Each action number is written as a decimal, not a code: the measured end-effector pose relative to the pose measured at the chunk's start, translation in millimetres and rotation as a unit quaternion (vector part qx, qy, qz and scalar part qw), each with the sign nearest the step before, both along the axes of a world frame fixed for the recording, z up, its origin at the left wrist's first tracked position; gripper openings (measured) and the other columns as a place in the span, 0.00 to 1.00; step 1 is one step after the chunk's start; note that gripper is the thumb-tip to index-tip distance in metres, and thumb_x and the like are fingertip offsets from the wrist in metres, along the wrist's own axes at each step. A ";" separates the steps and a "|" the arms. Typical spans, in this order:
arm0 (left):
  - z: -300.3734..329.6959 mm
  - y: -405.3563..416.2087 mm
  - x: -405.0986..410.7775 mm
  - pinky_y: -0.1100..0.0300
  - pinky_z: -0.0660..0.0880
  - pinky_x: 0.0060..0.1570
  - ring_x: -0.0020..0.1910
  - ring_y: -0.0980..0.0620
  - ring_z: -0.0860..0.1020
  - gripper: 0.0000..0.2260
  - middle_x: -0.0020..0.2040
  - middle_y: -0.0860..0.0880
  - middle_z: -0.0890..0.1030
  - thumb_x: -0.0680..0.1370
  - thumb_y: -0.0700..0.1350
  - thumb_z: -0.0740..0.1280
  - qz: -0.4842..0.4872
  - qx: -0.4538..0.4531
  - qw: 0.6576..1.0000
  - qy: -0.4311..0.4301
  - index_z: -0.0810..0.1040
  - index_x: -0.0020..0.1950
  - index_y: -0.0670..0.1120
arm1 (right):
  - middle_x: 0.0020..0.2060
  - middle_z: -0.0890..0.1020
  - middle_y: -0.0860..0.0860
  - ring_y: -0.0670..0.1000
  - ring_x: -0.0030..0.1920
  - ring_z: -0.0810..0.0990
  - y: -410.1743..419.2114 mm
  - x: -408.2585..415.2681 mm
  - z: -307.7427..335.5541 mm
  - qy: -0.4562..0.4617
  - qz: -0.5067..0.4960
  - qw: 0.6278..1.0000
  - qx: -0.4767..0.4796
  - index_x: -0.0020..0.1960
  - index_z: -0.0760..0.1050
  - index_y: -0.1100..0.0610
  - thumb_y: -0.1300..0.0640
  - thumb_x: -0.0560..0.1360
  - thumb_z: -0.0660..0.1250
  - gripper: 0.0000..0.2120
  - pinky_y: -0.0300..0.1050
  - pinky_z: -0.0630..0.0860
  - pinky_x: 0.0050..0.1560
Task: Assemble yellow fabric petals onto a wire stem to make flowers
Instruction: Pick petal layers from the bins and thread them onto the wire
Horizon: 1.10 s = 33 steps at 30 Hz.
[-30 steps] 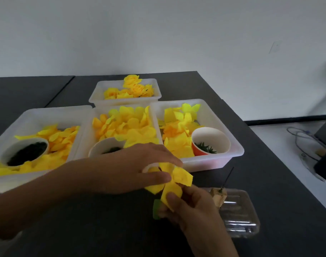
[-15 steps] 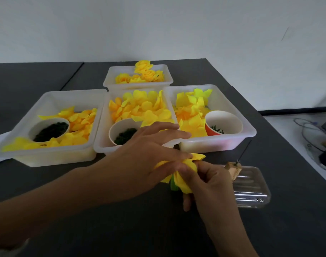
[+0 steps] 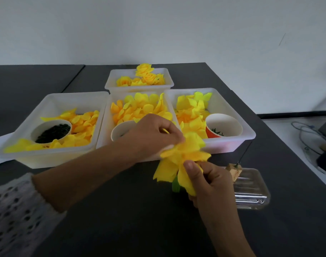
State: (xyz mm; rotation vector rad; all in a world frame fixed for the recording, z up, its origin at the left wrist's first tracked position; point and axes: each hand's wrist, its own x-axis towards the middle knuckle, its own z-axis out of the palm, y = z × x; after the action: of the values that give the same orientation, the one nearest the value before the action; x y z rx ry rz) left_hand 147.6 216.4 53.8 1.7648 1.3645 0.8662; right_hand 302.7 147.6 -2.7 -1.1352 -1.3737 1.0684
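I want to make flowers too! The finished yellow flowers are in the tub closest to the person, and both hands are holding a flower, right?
Not quite. The head view shows the finished yellow flowers in the tub farthest from the person, behind the three petal tubs. The rest holds: the left hand and right hand are both holding a flower.

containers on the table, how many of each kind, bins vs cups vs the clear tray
White plastic bins: 4, namely left, middle, right and back
Paper cups: 3, one in the left bin, one in the middle bin, one in the right bin
Clear plastic tray: 1
Total: 8
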 end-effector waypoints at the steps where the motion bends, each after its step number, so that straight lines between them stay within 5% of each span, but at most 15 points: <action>1: -0.5 13.4 1.0 0.74 0.71 0.32 0.33 0.67 0.78 0.06 0.31 0.60 0.81 0.74 0.45 0.73 0.020 -0.019 0.999 -0.035 0.83 0.37 0.54 | 0.24 0.74 0.49 0.46 0.26 0.72 0.1 2.1 -1.4 -0.005 -0.002 1.000 -0.004 0.32 0.77 0.50 0.37 0.67 0.63 0.17 0.37 0.69 0.27; 5: -3.5 77.1 5.7 0.72 0.71 0.34 0.34 0.65 0.76 0.05 0.38 0.55 0.81 0.75 0.43 0.73 0.105 0.040 0.992 -0.059 0.83 0.40 0.51 | 0.26 0.75 0.49 0.49 0.28 0.73 -2.0 7.2 -11.2 -0.006 -0.026 0.999 -0.047 0.34 0.76 0.58 0.35 0.66 0.62 0.24 0.48 0.71 0.31; 8: -10.2 124.9 19.8 0.63 0.76 0.47 0.44 0.59 0.80 0.02 0.43 0.53 0.83 0.74 0.43 0.72 0.140 0.165 0.976 0.018 0.83 0.42 0.49 | 0.24 0.74 0.52 0.49 0.24 0.72 0.9 12.6 -16.3 0.050 -0.038 0.993 -0.104 0.37 0.73 0.63 0.39 0.67 0.62 0.25 0.42 0.71 0.26; 13: -24.9 178.7 51.7 0.59 0.72 0.40 0.51 0.53 0.76 0.02 0.46 0.55 0.77 0.75 0.48 0.69 0.165 0.271 0.934 0.163 0.81 0.42 0.53 | 0.23 0.74 0.55 0.50 0.20 0.70 6.1 22.2 -22.9 0.110 0.006 0.970 -0.219 0.51 0.70 0.64 0.48 0.78 0.57 0.17 0.42 0.68 0.22; 17: -41.6 191.8 68.1 0.55 0.72 0.49 0.57 0.47 0.73 0.08 0.53 0.49 0.78 0.78 0.52 0.66 0.065 0.237 0.913 0.327 0.84 0.50 0.53 | 0.35 0.74 0.61 0.49 0.23 0.70 7.8 24.7 -23.0 0.203 0.026 0.943 -0.263 0.56 0.71 0.58 0.58 0.80 0.59 0.07 0.43 0.67 0.25; 19: -42.3 185.7 65.5 0.51 0.72 0.54 0.60 0.46 0.72 0.09 0.57 0.48 0.78 0.79 0.52 0.65 0.035 0.209 0.903 0.375 0.84 0.51 0.53 | 0.33 0.76 0.58 0.50 0.27 0.73 10.9 25.9 -23.6 0.217 0.041 0.943 -0.247 0.59 0.72 0.58 0.63 0.79 0.60 0.09 0.44 0.70 0.29; 23: -24.6 151.2 47.6 0.52 0.74 0.53 0.53 0.52 0.75 0.08 0.51 0.52 0.81 0.79 0.48 0.65 -0.040 0.231 0.924 0.301 0.85 0.51 0.51 | 0.30 0.80 0.57 0.52 0.30 0.78 12.5 28.0 -21.2 0.193 0.069 0.949 -0.240 0.56 0.73 0.63 0.64 0.77 0.63 0.08 0.42 0.76 0.31; 27: 3.4 86.7 34.7 0.73 0.70 0.47 0.50 0.61 0.77 0.08 0.49 0.56 0.83 0.80 0.47 0.66 -0.175 0.191 0.950 0.175 0.84 0.53 0.48 | 0.29 0.81 0.58 0.52 0.27 0.80 12.8 25.0 -19.0 0.166 0.055 0.960 -0.220 0.52 0.75 0.64 0.59 0.74 0.66 0.11 0.41 0.76 0.29; 33: 18.4 23.0 27.1 0.66 0.71 0.50 0.52 0.58 0.77 0.08 0.49 0.56 0.80 0.80 0.49 0.66 -0.275 0.132 0.938 0.162 0.83 0.55 0.52 | 0.25 0.79 0.54 0.52 0.22 0.76 16.5 20.7 -19.6 0.113 -0.001 0.979 -0.172 0.45 0.77 0.62 0.46 0.69 0.66 0.18 0.42 0.75 0.26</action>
State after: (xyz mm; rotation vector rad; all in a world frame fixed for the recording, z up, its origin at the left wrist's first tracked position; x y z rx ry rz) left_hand 174.8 239.5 72.2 2.4205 0.8789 0.4727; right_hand 323.3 164.1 -22.3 -1.2162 -1.0330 1.4247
